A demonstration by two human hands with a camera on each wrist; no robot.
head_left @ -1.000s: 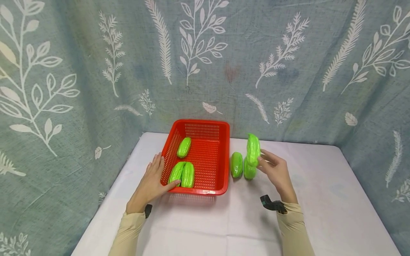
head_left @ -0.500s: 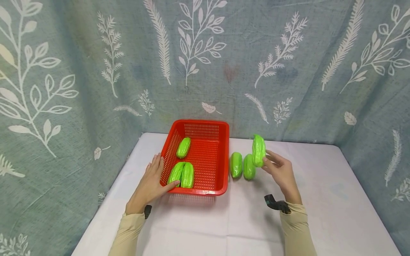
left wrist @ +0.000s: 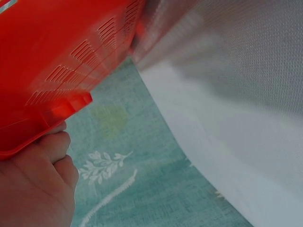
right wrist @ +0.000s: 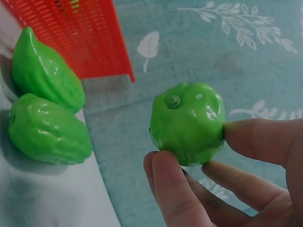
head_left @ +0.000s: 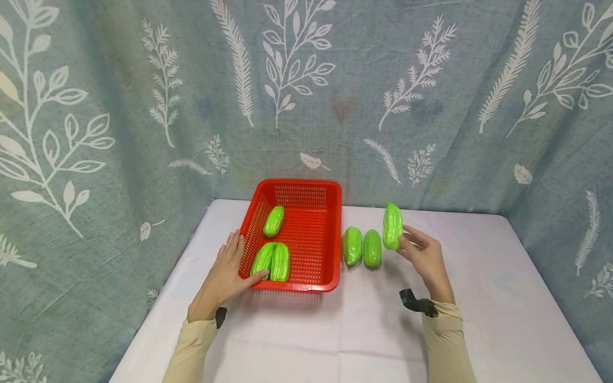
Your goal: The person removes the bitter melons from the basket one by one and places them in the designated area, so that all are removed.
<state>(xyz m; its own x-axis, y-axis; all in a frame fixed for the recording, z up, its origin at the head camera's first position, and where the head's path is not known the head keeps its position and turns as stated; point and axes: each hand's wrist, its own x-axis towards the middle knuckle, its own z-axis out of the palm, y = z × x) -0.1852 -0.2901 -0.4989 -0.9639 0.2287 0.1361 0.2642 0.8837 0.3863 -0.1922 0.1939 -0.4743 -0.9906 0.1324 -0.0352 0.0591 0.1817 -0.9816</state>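
My right hand (head_left: 428,261) pinches a green bitter melon (head_left: 392,227) between thumb and fingertips, upright above the table. The right wrist view shows this melon end-on, its stem nub facing the camera. To its left, two more bitter melons lie side by side on the table, the nearer one (head_left: 372,249) beside the other (head_left: 353,246). My left hand (head_left: 224,282) rests on the front left corner of a red plastic basket (head_left: 334,239), fingers straight along the rim and thumb across the front edge. Inside, one melon (head_left: 274,221) lies at the back left and two (head_left: 280,262) at the front left.
A white cloth (head_left: 335,340) covers the table. Behind and along both sides hangs a blue-green curtain (head_left: 306,143) with white leaf prints. The basket's back edge stands near the curtain, and its right wall is close to the two loose melons.
My right hand has moved right with its bitter melon, away from the two on the table, which now show fully. The left hand and basket have stayed in place.
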